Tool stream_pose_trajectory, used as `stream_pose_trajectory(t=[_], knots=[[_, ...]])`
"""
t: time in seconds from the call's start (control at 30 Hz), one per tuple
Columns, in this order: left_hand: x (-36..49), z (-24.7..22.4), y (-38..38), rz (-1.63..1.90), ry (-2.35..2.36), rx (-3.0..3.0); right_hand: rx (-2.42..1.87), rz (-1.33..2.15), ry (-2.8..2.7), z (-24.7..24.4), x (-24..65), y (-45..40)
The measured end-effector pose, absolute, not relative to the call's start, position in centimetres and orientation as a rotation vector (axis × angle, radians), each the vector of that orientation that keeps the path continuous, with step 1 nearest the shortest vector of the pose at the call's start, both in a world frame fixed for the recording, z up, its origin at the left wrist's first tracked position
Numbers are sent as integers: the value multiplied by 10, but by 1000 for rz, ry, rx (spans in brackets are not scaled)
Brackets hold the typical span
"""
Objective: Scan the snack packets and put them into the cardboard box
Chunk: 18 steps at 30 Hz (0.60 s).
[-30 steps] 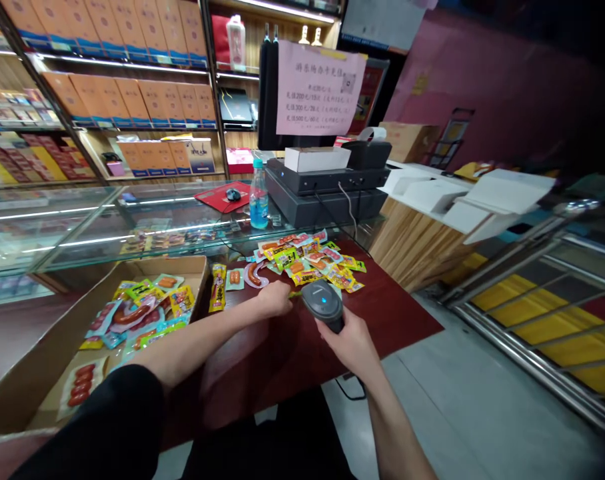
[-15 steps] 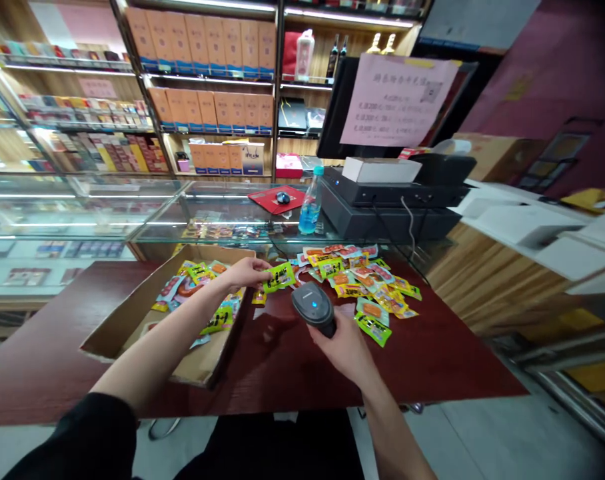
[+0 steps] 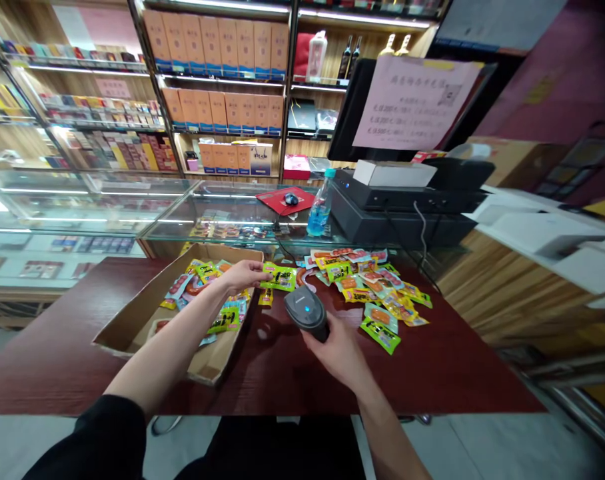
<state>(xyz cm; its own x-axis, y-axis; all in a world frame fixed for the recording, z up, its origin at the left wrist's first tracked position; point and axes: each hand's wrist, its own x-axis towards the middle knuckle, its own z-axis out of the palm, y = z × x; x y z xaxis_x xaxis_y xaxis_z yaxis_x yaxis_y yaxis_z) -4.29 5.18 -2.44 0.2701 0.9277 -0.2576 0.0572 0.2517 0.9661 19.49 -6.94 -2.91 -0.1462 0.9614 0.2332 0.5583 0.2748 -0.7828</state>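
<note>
Pinched at its left end by my left hand [image 3: 245, 275] is a green snack packet [image 3: 282, 277], held above the table just past the cardboard box's right edge. My right hand [image 3: 336, 350] is wrapped round the handle of a dark grey barcode scanner [image 3: 305, 309], whose blue light is on. The scanner's head sits just below and right of the packet. Under my left forearm lies the open cardboard box [image 3: 213, 370], with several snack packets [image 3: 226, 320] in it. A loose pile of sausage and snack packets [image 3: 367, 283] covers the table to the right.
Behind the dark red table [image 3: 422, 380] runs a glass display counter [image 3: 172, 230]. On it stand a bottle of blue liquid [image 3: 320, 207], a mouse [image 3: 291, 199] on a red mat, and a monitor [image 3: 346, 110] with a pink notice. A yellow packet [image 3: 265, 297] lies beside the box.
The scanner has shifted slightly left, closer beneath the green packet. The packet now lies flatter and shows more of its face. The whole view has moved a little.
</note>
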Motion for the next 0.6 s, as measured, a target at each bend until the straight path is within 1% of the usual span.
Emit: stream_pose_trajectory(t=[0.3, 0.6], knots=[[-49, -31, 57, 791, 1153, 1206, -1389, 701, -1808, -30, 198, -70], [-44, -24, 52, 805, 1164, 1188, -1387, 707, -1815, -31, 198, -71]])
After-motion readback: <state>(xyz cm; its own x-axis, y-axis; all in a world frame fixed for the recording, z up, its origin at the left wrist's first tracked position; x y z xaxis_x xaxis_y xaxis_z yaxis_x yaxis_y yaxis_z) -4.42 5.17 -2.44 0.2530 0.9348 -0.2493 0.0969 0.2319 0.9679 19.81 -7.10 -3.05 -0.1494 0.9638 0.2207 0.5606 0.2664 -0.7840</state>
